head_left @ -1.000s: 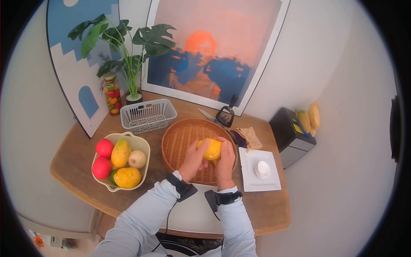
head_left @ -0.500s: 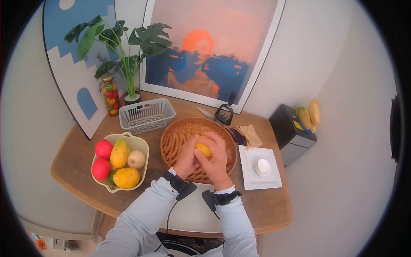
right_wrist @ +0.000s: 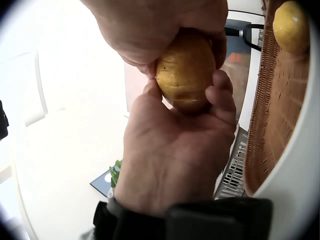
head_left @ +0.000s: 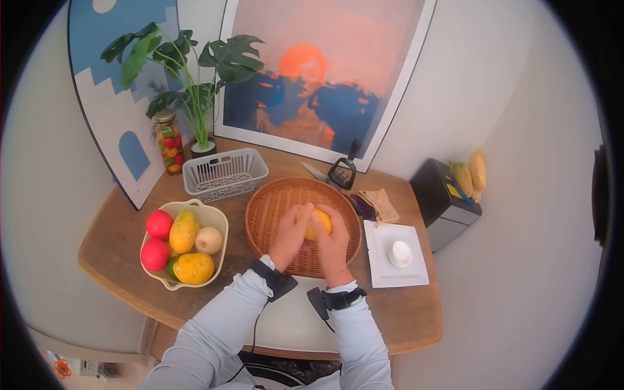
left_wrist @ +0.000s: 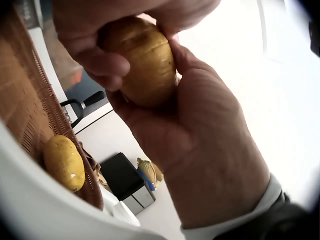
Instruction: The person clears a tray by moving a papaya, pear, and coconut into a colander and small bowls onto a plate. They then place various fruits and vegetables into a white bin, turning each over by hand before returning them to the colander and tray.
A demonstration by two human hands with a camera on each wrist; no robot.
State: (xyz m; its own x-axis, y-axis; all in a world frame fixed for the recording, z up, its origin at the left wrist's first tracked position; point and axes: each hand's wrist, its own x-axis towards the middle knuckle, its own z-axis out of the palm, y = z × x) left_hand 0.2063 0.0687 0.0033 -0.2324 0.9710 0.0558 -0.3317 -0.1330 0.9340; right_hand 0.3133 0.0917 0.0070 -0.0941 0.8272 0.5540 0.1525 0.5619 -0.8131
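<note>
A yellow oval fruit (head_left: pixel 321 222), mango-like with fine creases in its skin, is held over the round wicker basket (head_left: pixel 261 221). My left hand (head_left: pixel 290 239) grips it from the left and my right hand (head_left: pixel 333 244) from the right. Fingers curl round the fruit on both sides, and in the left wrist view creased skin shows between them. A second yellow fruit (left_wrist: pixel 65 162) lies in the basket near its rim, hidden behind the hands in the head view.
Left stands a cream bowl (head_left: pixel 221 253) of red, yellow and pale fruit. Behind are a grey plastic basket (head_left: pixel 224 174), a potted plant (head_left: pixel 200 114) and a jar (head_left: pixel 170 143). A black-handled grater (head_left: pixel 342 174) and cloths lie near a white plate (head_left: pixel 409 276) bearing a small cup (head_left: pixel 400 253).
The hands first tilt the fruit, then my right hand closes over its top and shifts back to its right side. Both hands stay over the basket, turning the fruit between them.
</note>
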